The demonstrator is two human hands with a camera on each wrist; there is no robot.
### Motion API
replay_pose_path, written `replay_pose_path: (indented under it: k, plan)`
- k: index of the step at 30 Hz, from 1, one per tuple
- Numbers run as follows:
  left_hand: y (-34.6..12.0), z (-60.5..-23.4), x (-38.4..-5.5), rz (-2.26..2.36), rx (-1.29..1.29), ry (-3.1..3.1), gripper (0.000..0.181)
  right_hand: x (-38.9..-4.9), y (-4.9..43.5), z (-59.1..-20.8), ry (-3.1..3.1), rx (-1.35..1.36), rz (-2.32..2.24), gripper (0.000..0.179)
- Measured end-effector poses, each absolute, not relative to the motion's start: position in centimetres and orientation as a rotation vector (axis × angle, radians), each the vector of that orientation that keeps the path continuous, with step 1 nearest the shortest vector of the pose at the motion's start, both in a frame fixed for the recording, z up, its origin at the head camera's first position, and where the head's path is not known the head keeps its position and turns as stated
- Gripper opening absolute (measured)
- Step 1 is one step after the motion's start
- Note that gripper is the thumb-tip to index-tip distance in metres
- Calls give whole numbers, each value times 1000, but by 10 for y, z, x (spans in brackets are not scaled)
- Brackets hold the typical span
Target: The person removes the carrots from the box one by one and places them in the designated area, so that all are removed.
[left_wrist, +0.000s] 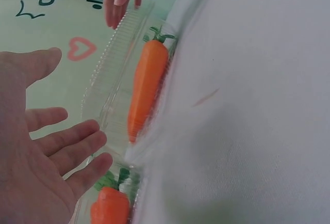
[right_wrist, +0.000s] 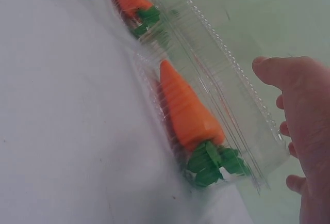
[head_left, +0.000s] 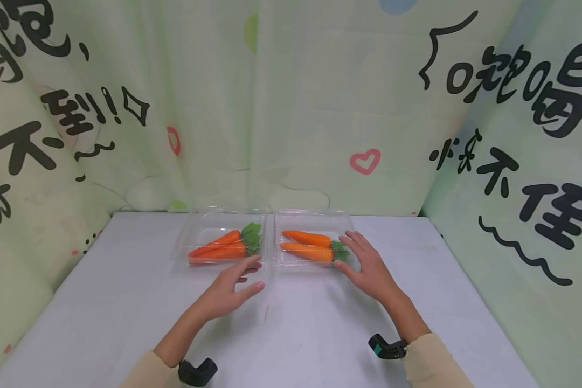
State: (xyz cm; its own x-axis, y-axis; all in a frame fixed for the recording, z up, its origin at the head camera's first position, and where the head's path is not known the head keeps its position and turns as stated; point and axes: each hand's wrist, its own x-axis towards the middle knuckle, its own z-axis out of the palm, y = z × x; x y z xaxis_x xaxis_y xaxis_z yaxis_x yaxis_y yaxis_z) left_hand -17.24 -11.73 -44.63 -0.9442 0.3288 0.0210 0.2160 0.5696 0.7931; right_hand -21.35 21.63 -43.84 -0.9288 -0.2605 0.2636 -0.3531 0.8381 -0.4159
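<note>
Two clear plastic boxes stand side by side at the back of the table. The left box point(head_left: 181, 242) contains orange carrots point(head_left: 218, 250) with green tops. In the right box point(head_left: 296, 218) lie two more carrots point(head_left: 307, 251), leaves toward the right. My left hand point(head_left: 228, 293) hovers before the left box's front right corner, fingers spread and holding nothing. At the right box's right side is my right hand point(head_left: 368, 269), its fingers extended and thumb near the front corner. The right wrist view shows a carrot point(right_wrist: 185, 110) through the ribbed clear wall, with the right hand point(right_wrist: 309, 115) beside it.
A white cloth covers the table point(head_left: 291, 334). Behind and on both sides hangs a pale green curtain point(head_left: 310, 108) with black writing and a red heart point(head_left: 365, 161). Each wrist wears a black device, such as the one on the left point(head_left: 197, 372).
</note>
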Motion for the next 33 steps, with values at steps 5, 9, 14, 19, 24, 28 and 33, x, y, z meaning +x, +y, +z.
replay_pose_path:
  k: [5, 9, 14, 19, 24, 28, 33]
  plan:
    - [-115, -449, -174, 1324, 462, 2655, 67, -216, 217, -439, -2827, 482, 694, 64]
    - [-114, -450, -175, 1324, 457, 2648, 66, -218, 217, -439, -2826, 491, 693, 65]
    - [-112, -452, -176, 1309, 457, 2659, 62, -220, 217, -439, -2830, 488, 688, 66]
    - [-110, -453, -176, 1318, 443, 2641, 58, -223, 216, -440, -2838, 467, 679, 67]
    - [-108, -455, -177, 1327, 437, 2627, 59, -226, 217, -440, -2844, 441, 618, 69]
    - [-106, -455, -177, 1330, 444, 2620, 58, -227, 217, -441, -2848, 422, 582, 70]
    - [-104, -458, -178, 1347, 459, 2588, 58, -230, 218, -443, -2842, 426, 596, 70]
